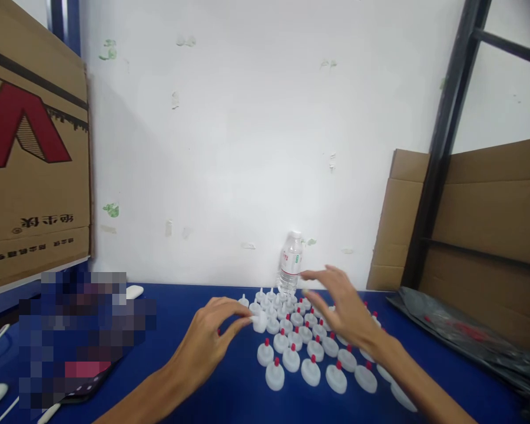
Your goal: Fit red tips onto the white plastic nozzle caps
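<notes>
My left hand pinches a small white squeeze bottle by its narrow tip, at the left side of a cluster of similar bottles. A tiny red spot shows at the palm side of this hand; what it is I cannot make out. Over the right part of the cluster hovers my right hand, fingers and thumb apart, nothing seen between them. Beneath and in front stand several white bottles with red caps. Farther back, several bottles with bare white nozzles are grouped together.
Against the white wall stands a clear water bottle. A large cardboard box is at left, above a blurred-out area on the blue table with white cables. Grey plastic bags and cardboard sheets lie at right.
</notes>
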The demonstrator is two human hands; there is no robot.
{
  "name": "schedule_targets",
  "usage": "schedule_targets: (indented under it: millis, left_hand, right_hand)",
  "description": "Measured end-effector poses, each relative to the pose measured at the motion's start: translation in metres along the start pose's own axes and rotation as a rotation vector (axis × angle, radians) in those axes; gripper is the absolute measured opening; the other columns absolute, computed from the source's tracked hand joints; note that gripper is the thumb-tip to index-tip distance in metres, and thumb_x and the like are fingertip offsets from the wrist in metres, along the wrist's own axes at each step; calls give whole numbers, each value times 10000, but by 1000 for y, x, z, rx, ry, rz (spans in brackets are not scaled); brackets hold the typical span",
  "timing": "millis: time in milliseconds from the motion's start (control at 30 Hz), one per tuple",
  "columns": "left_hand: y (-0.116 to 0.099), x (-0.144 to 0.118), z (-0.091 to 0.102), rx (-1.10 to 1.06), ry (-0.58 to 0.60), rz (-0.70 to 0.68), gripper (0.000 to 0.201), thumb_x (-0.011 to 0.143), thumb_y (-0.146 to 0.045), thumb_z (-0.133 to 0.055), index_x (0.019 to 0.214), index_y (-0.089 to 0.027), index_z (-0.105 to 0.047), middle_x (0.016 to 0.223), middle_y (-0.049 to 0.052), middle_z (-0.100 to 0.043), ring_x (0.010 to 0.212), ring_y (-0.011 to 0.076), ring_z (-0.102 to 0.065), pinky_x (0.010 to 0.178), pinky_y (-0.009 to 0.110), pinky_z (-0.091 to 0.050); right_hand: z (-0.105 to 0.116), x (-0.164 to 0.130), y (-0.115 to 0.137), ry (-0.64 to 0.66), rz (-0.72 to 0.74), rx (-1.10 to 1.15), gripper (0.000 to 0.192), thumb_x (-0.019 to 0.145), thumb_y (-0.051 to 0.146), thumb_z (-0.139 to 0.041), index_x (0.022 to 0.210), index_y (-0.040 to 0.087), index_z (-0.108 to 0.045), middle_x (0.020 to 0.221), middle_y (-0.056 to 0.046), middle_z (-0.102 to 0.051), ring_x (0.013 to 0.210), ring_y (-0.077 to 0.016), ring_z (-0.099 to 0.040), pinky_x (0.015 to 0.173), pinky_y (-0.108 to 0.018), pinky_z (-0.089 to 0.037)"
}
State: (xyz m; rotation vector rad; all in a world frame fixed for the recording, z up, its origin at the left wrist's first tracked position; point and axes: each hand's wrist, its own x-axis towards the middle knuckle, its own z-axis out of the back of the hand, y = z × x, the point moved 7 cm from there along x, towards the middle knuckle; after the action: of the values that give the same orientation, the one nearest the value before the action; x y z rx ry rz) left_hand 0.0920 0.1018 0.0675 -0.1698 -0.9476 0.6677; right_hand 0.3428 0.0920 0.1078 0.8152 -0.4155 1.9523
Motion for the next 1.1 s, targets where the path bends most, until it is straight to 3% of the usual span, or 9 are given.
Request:
schedule_targets:
  millis: [100, 200, 333, 467, 600, 800, 933, 1100]
  left_hand:
    - [-13, -5, -6, -85, -20, -55, 139, 977, -330, -618, 952, -266, -740, 944, -5, -766, 918, 191, -675, 842, 305, -510]
    - [-21, -5, -11, -128, 5, -63, 127, 972, -310, -631, 958, -267, -750, 949, -1, -763, 919, 186, -675, 858, 307, -513]
    - [-12, 4, -4, -13, 199, -10, 157, 941, -273, -662, 1087, -292, -718, 1050, 10, -715, 1031, 204, -625, 918, 334, -498]
    - [10, 2, 15, 170, 495, 52, 147, 846, -241, -724, 980, -297, -744, 1109, 17, -640, 1087, 232, -588, 980, 367, -464]
    - [26, -6, 28, 212, 600, 138, 211, 757, -193, -770, 924, -323, -761, 1086, 13, -594, 1047, 238, -592, 923, 349, -483]
    - [29, -8, 18, 265, 596, 185, 145, 740, -163, -788, 804, -292, -773, 1008, 13, -607, 1010, 232, -584, 911, 344, -474]
    - [25, -8, 12, 236, 588, 182, 80, 819, -183, -723, 773, -247, -735, 1011, 21, -612, 975, 215, -589, 866, 323, -479]
    - [16, -2, 9, 130, 395, 144, 102, 968, -286, -577, 971, -248, -672, 1008, 10, -665, 947, 202, -614, 889, 347, -466]
  right_hand:
    - [-14, -10, 61, 130, 133, 101, 564, 924, 548, -615, 1407, 280, -503, 1316, -77, -662, 1238, -294, -578, 1159, -580, -256]
    - [-24, -17, 81, 152, 129, 189, 441, 908, 485, -679, 1298, 295, -598, 1163, -41, -732, 1073, -252, -666, 1160, -569, -259]
    - [-29, -17, 72, 86, 144, 198, 267, 946, 346, -663, 1199, 262, -654, 1006, -38, -759, 911, -215, -697, 1129, -557, -304]
    - [-31, -13, 51, 34, 90, 150, 202, 930, 344, -681, 1100, 235, -685, 987, -42, -754, 913, -223, -702, 1105, -559, -340]
    - [-32, -13, 43, 42, 70, 115, 233, 943, 355, -657, 1143, 237, -676, 1007, -51, -756, 940, -233, -705, 1101, -565, -350]
    - [-30, -13, 52, 55, 90, 126, 219, 955, 349, -637, 1144, 242, -664, 1014, -48, -755, 959, -239, -706, 1104, -572, -358]
    - [-29, -13, 54, 65, 107, 118, 194, 933, 342, -663, 1106, 255, -645, 1063, -47, -742, 1028, -265, -693, 1079, -560, -401]
    - [-33, -17, 56, 57, 119, 136, 226, 883, 279, -708, 1061, 245, -574, 1064, -51, -723, 1057, -270, -660, 902, -439, -535]
